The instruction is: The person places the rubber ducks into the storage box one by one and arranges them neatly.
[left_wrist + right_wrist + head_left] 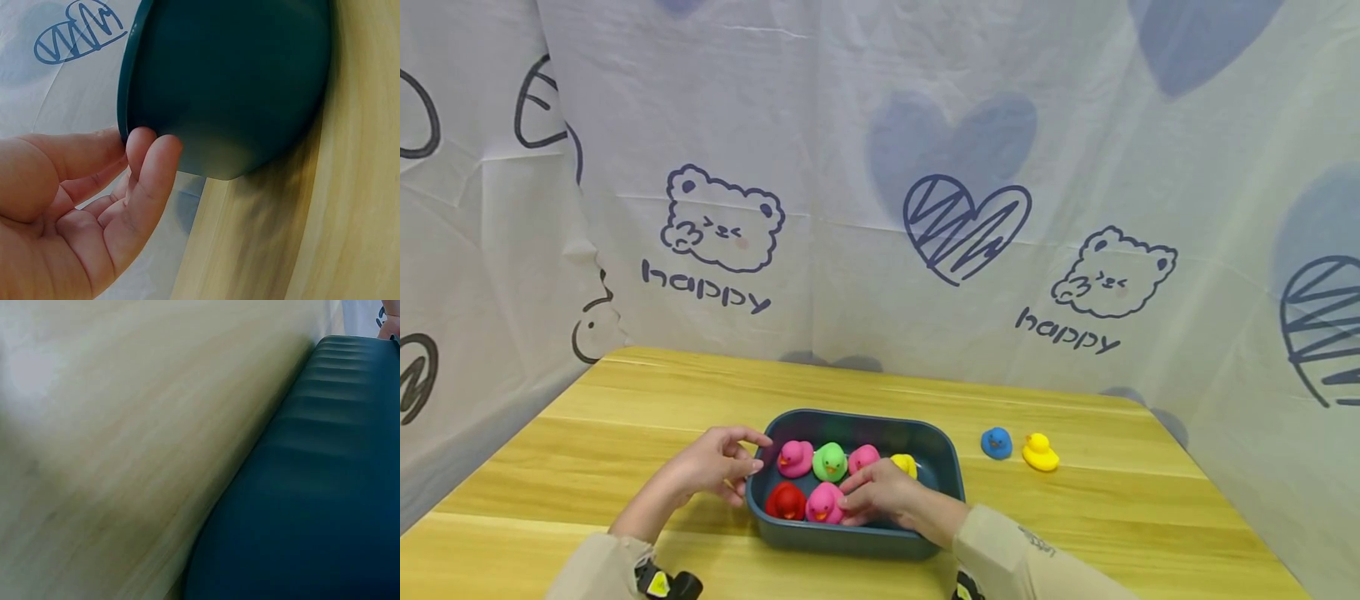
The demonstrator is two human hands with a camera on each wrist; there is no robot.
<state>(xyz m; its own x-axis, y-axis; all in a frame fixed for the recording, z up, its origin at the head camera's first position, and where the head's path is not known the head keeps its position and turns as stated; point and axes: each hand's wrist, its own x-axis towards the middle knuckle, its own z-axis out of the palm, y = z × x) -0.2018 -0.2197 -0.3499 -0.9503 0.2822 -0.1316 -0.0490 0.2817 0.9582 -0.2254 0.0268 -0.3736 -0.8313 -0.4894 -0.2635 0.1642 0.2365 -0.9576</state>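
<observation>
A dark teal bin (842, 543) stands on the table with several rubber ducks in it. My left hand (718, 465) pinches the bin's left rim; the left wrist view shows the thumb and fingers (156, 165) at that edge. Inside the bin, my right hand (887, 496) holds a pink duck (824, 503) at its right side. To the left of that duck is a red duck (786, 501). Behind them sit another pink duck (795, 458), a green duck (831, 462), a third pink duck (863, 457) and a yellow duck (905, 464), partly hidden by my right hand.
On the wooden table (1120, 517), right of the bin, lie a blue duck (997, 443) and a yellow duck (1040, 452). A white curtain (850, 317) with printed bears and hearts hangs behind the table and along its sides.
</observation>
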